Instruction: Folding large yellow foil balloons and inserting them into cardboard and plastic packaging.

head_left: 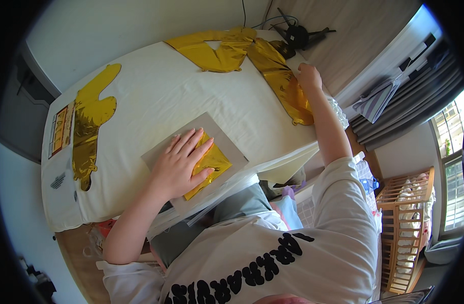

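My left hand [180, 164] lies flat with fingers stretched out, pressing on a folded gold foil balloon [218, 161]. Under that foil is a square grey board [205, 121], set at an angle near the front edge of the table. Reaching to the far right, my right hand [310, 77] has its fingers curled closed beside a flat, deflated gold foil balloon [278, 68]. What those fingers hold, if anything, is hidden. Another deflated gold foil balloon [217, 54] spreads along the back and touches the right one.
A white cloth covers the table [156, 96]. At its left lie one more flat gold balloon [87, 131] and a printed picture package [61, 130]. A black router with antennas [297, 36] stands at the back right corner. A wooden crib [407, 223] is off to the right.
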A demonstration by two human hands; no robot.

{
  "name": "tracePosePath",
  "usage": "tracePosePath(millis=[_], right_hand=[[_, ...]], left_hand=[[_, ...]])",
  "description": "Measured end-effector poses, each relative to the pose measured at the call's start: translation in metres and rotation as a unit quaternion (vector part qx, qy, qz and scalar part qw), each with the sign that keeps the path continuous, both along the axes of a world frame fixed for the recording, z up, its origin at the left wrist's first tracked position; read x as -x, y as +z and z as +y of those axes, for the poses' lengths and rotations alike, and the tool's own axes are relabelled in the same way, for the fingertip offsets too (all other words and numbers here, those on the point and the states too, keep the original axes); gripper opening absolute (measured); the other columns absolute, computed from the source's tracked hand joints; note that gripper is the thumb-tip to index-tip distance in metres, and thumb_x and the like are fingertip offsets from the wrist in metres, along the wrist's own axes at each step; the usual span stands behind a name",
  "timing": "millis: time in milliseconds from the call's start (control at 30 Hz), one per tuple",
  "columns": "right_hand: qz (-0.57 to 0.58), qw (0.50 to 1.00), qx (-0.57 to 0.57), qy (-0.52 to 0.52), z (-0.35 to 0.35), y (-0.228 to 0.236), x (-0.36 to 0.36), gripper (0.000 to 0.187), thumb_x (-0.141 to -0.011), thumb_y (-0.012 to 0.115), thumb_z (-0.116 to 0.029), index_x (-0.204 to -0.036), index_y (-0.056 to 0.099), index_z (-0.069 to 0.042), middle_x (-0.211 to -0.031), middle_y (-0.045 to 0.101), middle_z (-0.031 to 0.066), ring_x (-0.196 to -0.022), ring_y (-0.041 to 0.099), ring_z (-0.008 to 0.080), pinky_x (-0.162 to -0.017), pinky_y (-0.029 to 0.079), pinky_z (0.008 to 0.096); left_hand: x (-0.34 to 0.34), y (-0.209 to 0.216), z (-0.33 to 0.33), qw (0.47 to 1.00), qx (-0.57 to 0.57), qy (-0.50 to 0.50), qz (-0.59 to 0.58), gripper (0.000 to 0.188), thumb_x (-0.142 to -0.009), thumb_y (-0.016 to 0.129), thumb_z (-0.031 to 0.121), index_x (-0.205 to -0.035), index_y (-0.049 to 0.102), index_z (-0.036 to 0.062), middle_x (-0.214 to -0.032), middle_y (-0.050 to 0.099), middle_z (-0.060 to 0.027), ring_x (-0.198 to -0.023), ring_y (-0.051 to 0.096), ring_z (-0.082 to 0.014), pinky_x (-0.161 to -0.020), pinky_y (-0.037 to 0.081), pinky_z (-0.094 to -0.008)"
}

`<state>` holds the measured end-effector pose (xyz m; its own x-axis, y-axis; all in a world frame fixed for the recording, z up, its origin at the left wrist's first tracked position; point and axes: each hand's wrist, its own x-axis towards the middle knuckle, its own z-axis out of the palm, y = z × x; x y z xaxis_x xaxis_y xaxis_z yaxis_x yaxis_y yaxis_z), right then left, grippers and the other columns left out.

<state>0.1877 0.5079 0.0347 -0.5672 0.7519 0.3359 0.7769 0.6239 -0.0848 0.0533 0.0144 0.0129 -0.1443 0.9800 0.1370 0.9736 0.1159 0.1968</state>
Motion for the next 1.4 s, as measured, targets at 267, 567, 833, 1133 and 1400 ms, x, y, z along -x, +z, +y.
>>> tracePosePath(millis=[267, 567, 833, 1133, 1400], right_hand=[[0.013, 1.0, 0.01, -0.015, 0.005, -0.001, -0.001, 0.029, -0.09, 0.066, -0.007, -0.119, 0.07, -0.006, -0.117, 0.072, 0.0191, -0.108, 0.069, 0.0363, -0.094, 0.056, 0.0422], [0.036, 0.999, -0.001, -0.016, 0.015, -0.002, -0.004, 0.037, -0.082, 0.071, -0.01, -0.118, 0.07, -0.005, -0.114, 0.072, 0.0192, -0.107, 0.07, 0.0344, -0.093, 0.056, 0.0412], [0.197, 0.964, 0.031, 0.173, -0.095, 0.04, -0.017, 0.028, -0.089, 0.069, -0.009, -0.116, 0.074, -0.006, -0.101, 0.076, 0.0145, -0.09, 0.074, 0.0253, -0.084, 0.058, 0.0337], [0.083, 0.891, 0.191, 0.402, -0.31, 0.069, -0.097, 0.029, -0.082, 0.072, 0.006, -0.11, 0.076, -0.004, -0.091, 0.075, 0.0095, -0.083, 0.071, 0.0208, -0.075, 0.058, 0.03], [0.011, 0.901, 0.166, 0.4, -0.331, 0.061, -0.106, 0.039, -0.081, 0.072, 0.007, -0.118, 0.07, -0.003, -0.093, 0.073, 0.0119, -0.083, 0.072, 0.0259, -0.074, 0.058, 0.0342]], left_hand=[[0.002, -0.002, 0.001, 1.0, -0.017, -0.009, 0.015, 0.068, -0.101, 0.051, 0.053, -0.158, 0.039, 0.0172, -0.165, 0.033, -0.0139, -0.154, 0.029, -0.0299, -0.126, 0.023, -0.0484], [0.001, 0.0, 0.001, 1.0, -0.009, -0.01, 0.013, 0.069, -0.101, 0.052, 0.053, -0.159, 0.038, 0.0173, -0.165, 0.032, -0.0142, -0.154, 0.029, -0.0302, -0.125, 0.023, -0.0485], [0.004, -0.008, -0.002, 0.999, -0.039, -0.005, 0.018, 0.064, -0.102, 0.051, 0.049, -0.157, 0.04, 0.0172, -0.163, 0.036, -0.0151, -0.152, 0.032, -0.0308, -0.125, 0.025, -0.0485], [0.003, -0.011, 0.001, 0.999, -0.039, -0.015, 0.029, 0.059, -0.106, 0.044, 0.046, -0.158, 0.039, 0.0172, -0.163, 0.036, -0.015, -0.152, 0.032, -0.031, -0.125, 0.024, -0.0465], [0.005, -0.013, 0.0, 0.998, -0.048, -0.016, 0.039, 0.06, -0.108, 0.039, 0.048, -0.158, 0.037, 0.0164, -0.163, 0.036, -0.0149, -0.153, 0.031, -0.0312, -0.125, 0.023, -0.0464]])
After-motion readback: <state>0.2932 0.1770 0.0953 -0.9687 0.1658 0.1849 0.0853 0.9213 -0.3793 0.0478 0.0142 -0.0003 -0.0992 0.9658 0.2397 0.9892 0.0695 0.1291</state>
